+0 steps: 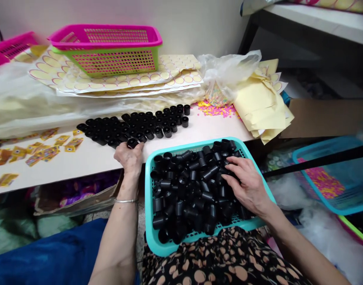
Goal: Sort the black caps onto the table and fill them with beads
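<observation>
A teal basket point(150, 221) rests on my lap, heaped with several loose black plastic tubes point(187, 190). My right hand point(248, 184) lies on the heap at its right side, fingers curled among the tubes. My left hand point(130, 155) reaches to the white table point(89, 158) and pinches one black tube point(133, 143) at the near end of the rows of upright black tubes point(134, 124) standing there. A thin bangle sits on my left wrist.
A pink and green basket point(110, 49) stands on sticker sheets point(119, 81) at the back. Yellow labels point(42, 150) lie at the table's left. A clear bag point(225, 75), yellow paper point(260, 105) and a blue basket point(332, 174) are at the right.
</observation>
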`<action>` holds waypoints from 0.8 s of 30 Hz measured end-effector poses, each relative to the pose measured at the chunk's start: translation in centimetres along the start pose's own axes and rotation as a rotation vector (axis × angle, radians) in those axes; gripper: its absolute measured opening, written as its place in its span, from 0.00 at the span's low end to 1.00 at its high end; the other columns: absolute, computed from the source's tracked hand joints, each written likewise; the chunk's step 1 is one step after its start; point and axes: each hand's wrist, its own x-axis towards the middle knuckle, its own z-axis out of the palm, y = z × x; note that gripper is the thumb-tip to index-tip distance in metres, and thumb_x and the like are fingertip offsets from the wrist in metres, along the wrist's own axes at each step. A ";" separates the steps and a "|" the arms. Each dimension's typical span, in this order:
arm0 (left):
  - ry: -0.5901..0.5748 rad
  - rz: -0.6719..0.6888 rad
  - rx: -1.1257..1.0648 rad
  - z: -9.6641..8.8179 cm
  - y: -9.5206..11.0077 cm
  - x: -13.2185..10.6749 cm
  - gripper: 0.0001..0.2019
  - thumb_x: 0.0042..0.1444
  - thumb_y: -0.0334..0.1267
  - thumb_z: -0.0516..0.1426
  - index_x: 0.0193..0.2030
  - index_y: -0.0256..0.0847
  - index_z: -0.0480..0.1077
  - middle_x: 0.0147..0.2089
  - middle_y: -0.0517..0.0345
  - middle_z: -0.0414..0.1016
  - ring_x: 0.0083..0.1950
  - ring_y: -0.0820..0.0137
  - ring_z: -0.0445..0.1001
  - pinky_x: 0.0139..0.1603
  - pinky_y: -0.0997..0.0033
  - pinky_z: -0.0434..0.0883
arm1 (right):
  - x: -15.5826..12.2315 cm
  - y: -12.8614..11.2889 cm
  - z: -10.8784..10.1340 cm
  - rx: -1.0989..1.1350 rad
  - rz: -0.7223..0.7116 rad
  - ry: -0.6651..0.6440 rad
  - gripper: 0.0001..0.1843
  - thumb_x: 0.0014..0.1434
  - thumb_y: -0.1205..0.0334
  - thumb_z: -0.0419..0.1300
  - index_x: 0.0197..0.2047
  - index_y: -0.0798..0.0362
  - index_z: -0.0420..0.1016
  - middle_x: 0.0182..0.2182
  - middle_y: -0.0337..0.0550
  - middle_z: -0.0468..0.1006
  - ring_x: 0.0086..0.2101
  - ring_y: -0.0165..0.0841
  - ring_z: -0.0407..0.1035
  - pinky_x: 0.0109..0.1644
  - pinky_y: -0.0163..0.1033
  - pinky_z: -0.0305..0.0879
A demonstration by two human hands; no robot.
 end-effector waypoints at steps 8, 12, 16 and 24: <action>-0.263 0.451 -0.153 -4.7 4.8 -6.0 0.13 0.50 0.46 0.59 0.36 0.39 0.74 0.32 0.59 0.72 0.30 0.71 0.67 0.34 0.71 0.65 | 1.8 -0.9 -0.1 -0.076 -0.111 -0.098 0.09 0.58 0.69 0.56 0.44 0.55 0.70 0.49 0.51 0.72 0.49 0.43 0.61 0.53 0.50 0.64; -0.890 0.836 0.040 -3.5 9.1 -9.5 0.07 0.53 0.33 0.53 0.30 0.38 0.73 0.30 0.56 0.73 0.33 0.69 0.70 0.36 0.72 0.65 | 5.1 -2.4 2.8 -0.303 -0.218 -0.347 0.11 0.58 0.67 0.56 0.45 0.61 0.71 0.42 0.55 0.75 0.48 0.48 0.61 0.54 0.56 0.59; -0.972 0.946 0.353 -1.2 10.4 -11.3 0.09 0.52 0.29 0.50 0.30 0.37 0.71 0.33 0.52 0.72 0.36 0.67 0.71 0.37 0.70 0.65 | 6.7 -2.5 4.2 -0.408 -0.326 -0.497 0.07 0.56 0.70 0.54 0.34 0.60 0.74 0.29 0.51 0.74 0.43 0.48 0.64 0.56 0.64 0.50; -0.975 0.823 0.348 -0.3 9.2 -12.9 0.06 0.51 0.36 0.54 0.35 0.39 0.68 0.36 0.54 0.70 0.35 0.66 0.71 0.32 0.70 0.63 | 0.3 -1.4 -1.1 0.429 0.116 -0.141 0.20 0.59 0.68 0.54 0.56 0.53 0.65 0.51 0.49 0.71 0.50 0.38 0.64 0.55 0.46 0.62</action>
